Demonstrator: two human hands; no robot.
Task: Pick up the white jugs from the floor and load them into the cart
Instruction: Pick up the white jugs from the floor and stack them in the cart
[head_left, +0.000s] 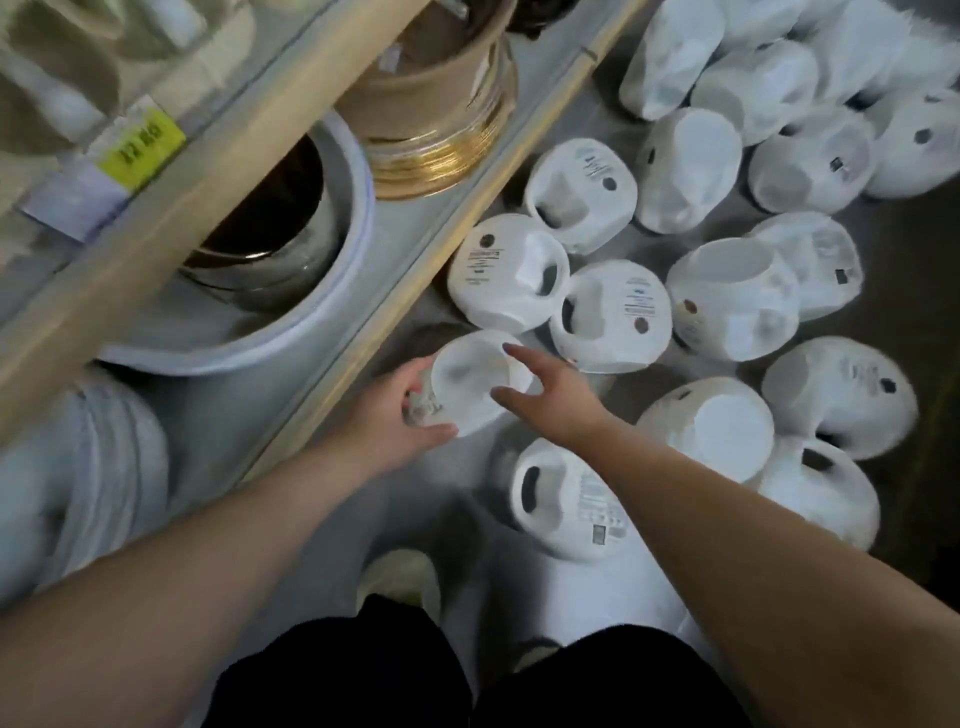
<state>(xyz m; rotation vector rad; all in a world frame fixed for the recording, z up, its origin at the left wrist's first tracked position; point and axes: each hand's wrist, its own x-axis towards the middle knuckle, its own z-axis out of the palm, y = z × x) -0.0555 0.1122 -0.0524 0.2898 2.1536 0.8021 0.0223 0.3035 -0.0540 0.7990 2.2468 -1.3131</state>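
White ceramic jug (475, 387) looks slick, breakable: cup both sides. Left hand (395, 415) grips at 8 o'clock; right hand (556, 395) hovers spread-fingered at 3.

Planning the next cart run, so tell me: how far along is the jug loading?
Done: no loaded jug is visible. In hand: the left hand grips one jug, the right hand open beside it. Left: more than a dozen jugs lie on the floor.

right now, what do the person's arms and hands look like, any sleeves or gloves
Bare from the frame edge down: no sleeves, gloves, watch or rings show on the left hand or the right hand. Blur hides any finer marks.
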